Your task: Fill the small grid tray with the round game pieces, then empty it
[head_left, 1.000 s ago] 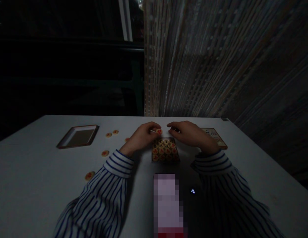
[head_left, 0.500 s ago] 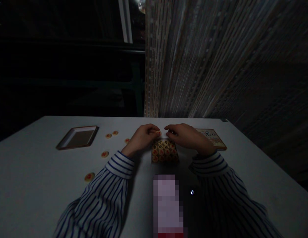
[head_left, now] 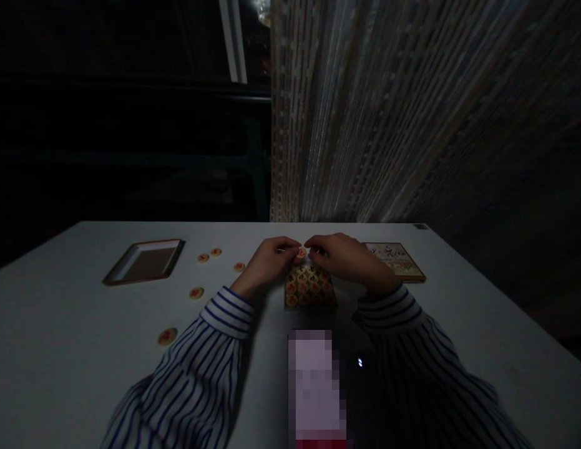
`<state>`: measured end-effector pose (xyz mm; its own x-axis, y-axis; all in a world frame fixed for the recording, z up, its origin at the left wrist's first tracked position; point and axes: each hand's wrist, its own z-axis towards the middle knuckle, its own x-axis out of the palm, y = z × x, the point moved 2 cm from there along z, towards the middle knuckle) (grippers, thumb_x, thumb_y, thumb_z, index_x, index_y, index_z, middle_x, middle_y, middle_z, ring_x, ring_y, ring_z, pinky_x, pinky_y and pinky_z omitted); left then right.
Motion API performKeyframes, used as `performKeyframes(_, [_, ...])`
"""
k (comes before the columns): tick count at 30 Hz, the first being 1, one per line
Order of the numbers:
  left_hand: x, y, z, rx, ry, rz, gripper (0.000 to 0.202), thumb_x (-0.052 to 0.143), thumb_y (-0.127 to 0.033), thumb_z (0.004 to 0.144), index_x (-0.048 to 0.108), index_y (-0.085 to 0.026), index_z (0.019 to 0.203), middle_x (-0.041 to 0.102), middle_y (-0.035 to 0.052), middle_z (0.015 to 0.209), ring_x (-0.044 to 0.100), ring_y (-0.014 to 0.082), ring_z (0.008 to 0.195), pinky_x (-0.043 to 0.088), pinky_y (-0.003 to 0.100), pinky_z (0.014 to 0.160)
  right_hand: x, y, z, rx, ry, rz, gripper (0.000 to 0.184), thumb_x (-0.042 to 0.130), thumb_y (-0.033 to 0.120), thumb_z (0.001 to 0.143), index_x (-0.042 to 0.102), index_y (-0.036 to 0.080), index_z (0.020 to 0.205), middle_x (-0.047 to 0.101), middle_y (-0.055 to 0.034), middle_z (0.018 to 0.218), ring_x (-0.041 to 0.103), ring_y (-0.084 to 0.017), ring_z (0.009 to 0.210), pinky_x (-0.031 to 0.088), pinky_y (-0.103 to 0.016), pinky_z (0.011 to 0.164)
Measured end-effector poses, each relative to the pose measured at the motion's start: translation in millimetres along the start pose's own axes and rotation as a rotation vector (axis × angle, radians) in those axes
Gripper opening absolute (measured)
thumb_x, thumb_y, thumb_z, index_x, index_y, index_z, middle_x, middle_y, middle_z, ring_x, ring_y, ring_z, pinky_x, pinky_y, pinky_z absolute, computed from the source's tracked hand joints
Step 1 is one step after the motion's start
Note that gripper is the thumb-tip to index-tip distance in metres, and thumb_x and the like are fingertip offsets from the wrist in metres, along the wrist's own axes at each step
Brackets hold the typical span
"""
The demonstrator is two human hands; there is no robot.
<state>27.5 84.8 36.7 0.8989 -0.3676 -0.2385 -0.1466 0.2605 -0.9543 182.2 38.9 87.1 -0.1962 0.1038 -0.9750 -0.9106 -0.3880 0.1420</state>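
Observation:
A Chinese chess piece [head_left: 301, 252] with a red character is pinched in the fingers of my left hand [head_left: 271, 259], above the far edge of an open box. My right hand [head_left: 341, 257] has its thumb and forefinger at the right side of the same piece, seemingly gripping it too. Below my hands the box [head_left: 309, 308] holds rows of round pieces marked in black and red; its far end is partly hidden. Left of my left hand lie loose pieces, among them one beside the wrist [head_left: 239, 267] and a larger one by the sleeve [head_left: 167, 337].
An open shallow lid or tray [head_left: 143, 262] lies at the far left of the white table [head_left: 75, 349]. Behind my right hand is a flat illustrated panel [head_left: 402, 265]. A phone-like object with a blurred screen [head_left: 316, 386] stands in front. A string curtain [head_left: 346, 125] hangs beyond the table.
My right hand has moved left, bringing its fingertips to the piece in my left hand. The piece now shows more of its face. The view has shifted slightly.

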Motion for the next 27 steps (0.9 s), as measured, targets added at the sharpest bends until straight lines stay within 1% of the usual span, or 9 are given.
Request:
performKeyframes(5, [1.5,-1.8,-0.1,0.003,0.001,-0.011,0.023,0.059,-0.029,0.073,0.066,-0.012,0.086,0.067,0.0063,0.081,0.062,0.0158,0.075,0.048,0.030,0.073,0.5,1.2,1.2,-0.026,-0.010,0.064,0.029,0.045,0.030,0.082,0.060,0.026,0.107,0.067,-0.0023,0.094,0.059,-0.017,0.084,0.037,-0.025,0.065])
performKeyframes(9, [1.7,-2.7,-0.2,-0.015,-0.029,-0.034,0.023,0.060,-0.028,0.071,0.065,-0.011,0.086,0.067,0.0062,0.080,0.061,0.0156,0.075,0.048,0.030,0.074,-1.1,2.6,0.6,0.006,-0.029,0.080,0.028,0.048,0.032,0.082,0.060,0.024,0.105,0.067,-0.0023,0.092,0.059,-0.017,0.082,0.036,-0.025,0.063])
performKeyframes(12, [2.5,-4.1,-0.6,-0.029,-0.028,-0.062,0.021,0.060,-0.028,0.071,0.066,-0.012,0.084,0.068,0.0062,0.080,0.061,0.0158,0.075,0.048,0.030,0.074,-2.6,2.5,0.4,0.012,-0.039,0.095,0.027,0.049,0.035,0.081,0.060,0.024,0.104,0.067,-0.0017,0.091,0.059,-0.017,0.082,0.036,-0.025,0.063])
performKeyframes(15, [3.3,-6.2,-1.3,-0.035,-0.026,-0.105,0.020,0.061,-0.028,0.071,0.066,-0.012,0.082,0.068,0.0059,0.079,0.062,0.0157,0.074,0.048,0.030,0.074,-3.0,1.6,1.0,-0.010,-0.054,0.092,0.026,0.048,0.035,0.082,0.060,0.024,0.102,0.067,-0.0011,0.090,0.059,-0.017,0.081,0.036,-0.025,0.063])
performKeyframes(23, [3.3,-8.8,-2.1,-0.054,-0.062,-0.122,0.018,0.063,-0.026,0.069,0.067,-0.012,0.080,0.069,0.0059,0.078,0.062,0.0155,0.073,0.049,0.030,0.073,-2.9,2.9,1.4,-0.046,-0.057,0.073,0.028,0.050,0.037,0.082,0.059,0.022,0.104,0.065,-0.0032,0.095,0.057,-0.018,0.085,0.036,-0.026,0.067])
performKeyframes(27, [5.0,-6.6,-1.2,-0.057,-0.041,-0.144,0.018,0.062,-0.025,0.069,0.067,-0.012,0.079,0.068,0.0052,0.075,0.062,0.0151,0.071,0.049,0.030,0.072,-2.1,2.5,1.7,-0.061,-0.047,0.049,0.029,0.049,0.039,0.082,0.060,0.021,0.102,0.065,-0.0039,0.094,0.057,-0.018,0.084,0.036,-0.026,0.067])
